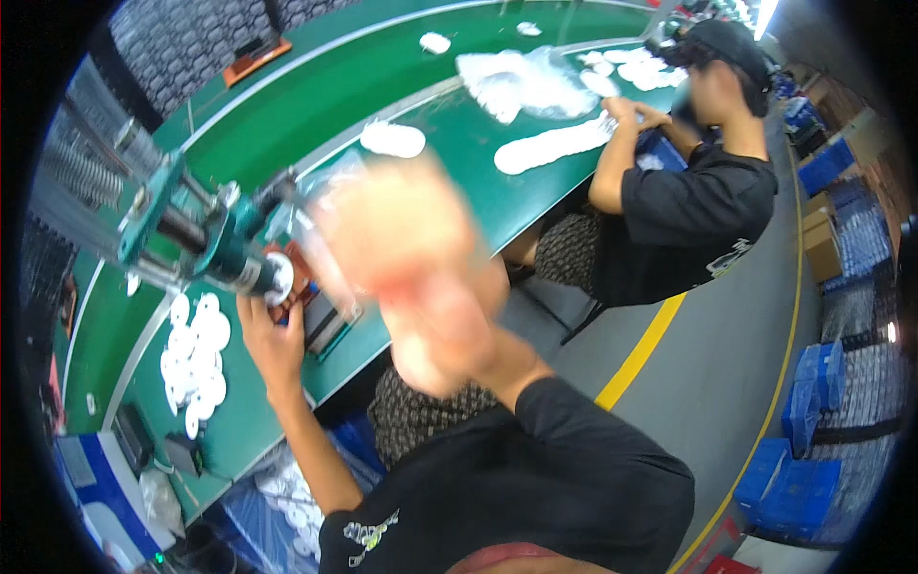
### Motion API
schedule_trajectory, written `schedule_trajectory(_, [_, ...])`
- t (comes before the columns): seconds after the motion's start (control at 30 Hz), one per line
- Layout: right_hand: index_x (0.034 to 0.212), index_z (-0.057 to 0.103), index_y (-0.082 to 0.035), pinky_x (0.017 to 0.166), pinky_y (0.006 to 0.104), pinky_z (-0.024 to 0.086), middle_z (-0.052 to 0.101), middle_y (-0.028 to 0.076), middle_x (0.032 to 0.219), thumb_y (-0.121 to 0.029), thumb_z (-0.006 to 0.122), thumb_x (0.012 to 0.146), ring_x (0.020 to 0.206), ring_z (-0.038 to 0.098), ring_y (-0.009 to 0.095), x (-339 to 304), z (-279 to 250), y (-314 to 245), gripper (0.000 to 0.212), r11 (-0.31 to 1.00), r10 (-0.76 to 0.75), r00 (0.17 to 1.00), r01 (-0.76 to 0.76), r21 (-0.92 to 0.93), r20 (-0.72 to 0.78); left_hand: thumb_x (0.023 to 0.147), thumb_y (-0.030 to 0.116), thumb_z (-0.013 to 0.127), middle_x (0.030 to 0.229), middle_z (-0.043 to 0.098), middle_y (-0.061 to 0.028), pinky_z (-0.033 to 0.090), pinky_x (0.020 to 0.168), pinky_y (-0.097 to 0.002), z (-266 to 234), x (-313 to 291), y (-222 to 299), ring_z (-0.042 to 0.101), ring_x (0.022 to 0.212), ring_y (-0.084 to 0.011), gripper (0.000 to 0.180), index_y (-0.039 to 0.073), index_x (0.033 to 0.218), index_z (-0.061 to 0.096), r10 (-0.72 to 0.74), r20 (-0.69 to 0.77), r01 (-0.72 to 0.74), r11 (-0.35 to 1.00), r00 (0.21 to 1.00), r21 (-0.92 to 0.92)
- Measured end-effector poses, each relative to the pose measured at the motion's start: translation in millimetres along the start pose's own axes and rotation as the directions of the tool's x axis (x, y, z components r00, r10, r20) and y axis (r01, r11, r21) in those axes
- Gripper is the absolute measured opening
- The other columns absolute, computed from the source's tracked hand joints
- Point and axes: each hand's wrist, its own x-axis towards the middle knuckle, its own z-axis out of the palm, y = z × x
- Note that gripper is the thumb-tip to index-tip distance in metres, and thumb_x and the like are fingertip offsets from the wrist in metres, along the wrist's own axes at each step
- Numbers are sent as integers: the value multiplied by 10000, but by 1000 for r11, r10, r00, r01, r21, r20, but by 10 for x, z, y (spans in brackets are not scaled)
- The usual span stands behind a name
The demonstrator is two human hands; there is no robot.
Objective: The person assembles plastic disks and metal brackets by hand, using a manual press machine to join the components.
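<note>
My left hand [273, 342] reaches to the lower end of a green bench press [225, 244]. Its thumb and fingers close round a spot at a reddish-brown fixture [304, 272]; whatever they hold is hidden. Just above the fingertips, a white round piece [279, 277] shows under the press head. My right hand [426, 277] is raised close to the camera, large and smeared by motion, so its fingers cannot be read. Clear plastic film [320, 206] shows behind it, beside the press. White round pieces [196, 359] lie heaped on the green table [244, 411] left of my left hand.
To the right, a co-worker [703, 182] handles something at the same table, beside a row of white discs [550, 146] and a clear plastic bag [526, 81]. A bag of white parts [292, 493] sits below the table edge. Blue bins [789, 488] stand across the aisle.
</note>
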Motion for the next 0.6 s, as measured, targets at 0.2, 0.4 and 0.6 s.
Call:
schedule_trajectory(0.2, [1365,391,61,1052,403,414,531,209,1293,-20,640,848,1176,562,298,249,295,264,580,855,455,891,-439,276,8,722,85,746,1135,651,-173,452,1033,-485,-112,-141,300,621,1063,-394,418,-11,1113,636,257,-135,-246,965,957,89])
schedule_trajectory(0.4, [1135,602,-43,1018,453,463,503,247,1388,-182,925,626,1259,530,394,-1381,-275,-137,619,869,424,738,-168,-466,525,988,128,552,1156,663,-104,481,950,-296,-175,-912,719,609,1077,-136,328,-73,1246,573,-416,244,385,297,876,-874])
schedule_trajectory(0.6, [1141,616,-34,965,434,485,601,212,1304,-69,864,683,1158,599,365,-1467,-672,69,523,749,494,810,-213,-627,316,954,158,611,1227,670,-159,492,958,-369,-280,-710,634,643,1127,-279,274,-7,1169,656,-260,152,301,799,954,-521])
